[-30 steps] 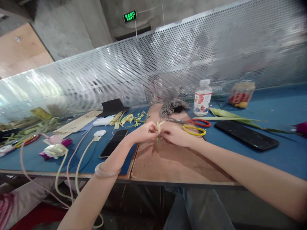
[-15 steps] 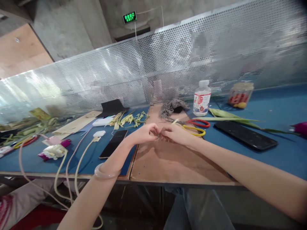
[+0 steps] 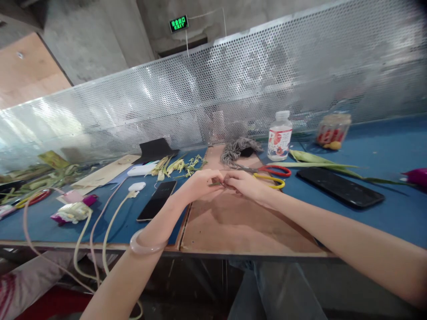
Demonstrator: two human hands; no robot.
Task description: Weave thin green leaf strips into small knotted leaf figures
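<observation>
A green stem (image 3: 215, 183) is held near the centre of the frame, where the fingertips of the left hand (image 3: 201, 183) and right hand (image 3: 246, 183) are brought together. The fingers of both are drawn narrow around it; one end is seen in the curl of the left fingers, while the rest is hidden. A bracelet (image 3: 143, 244) is worn on the left forearm. Beneath the hands, a brown board (image 3: 233, 233) is seen. Just beyond the right hand, scissors (image 3: 261, 169) are laid, with yarn (image 3: 236, 154) behind them. Plant scraps (image 3: 176, 166) are spread left of centre, above a phone (image 3: 156, 201). Right of centre, a bottle (image 3: 280, 138) is stood upright, and a black phone (image 3: 338, 186) is placed below a long leaf (image 3: 307, 157). Farther right, a jar (image 3: 333, 130) is set. The upper frame is crossed by a perforated panel (image 3: 167, 98), above which an exit sign (image 3: 179, 23) is lit.
</observation>
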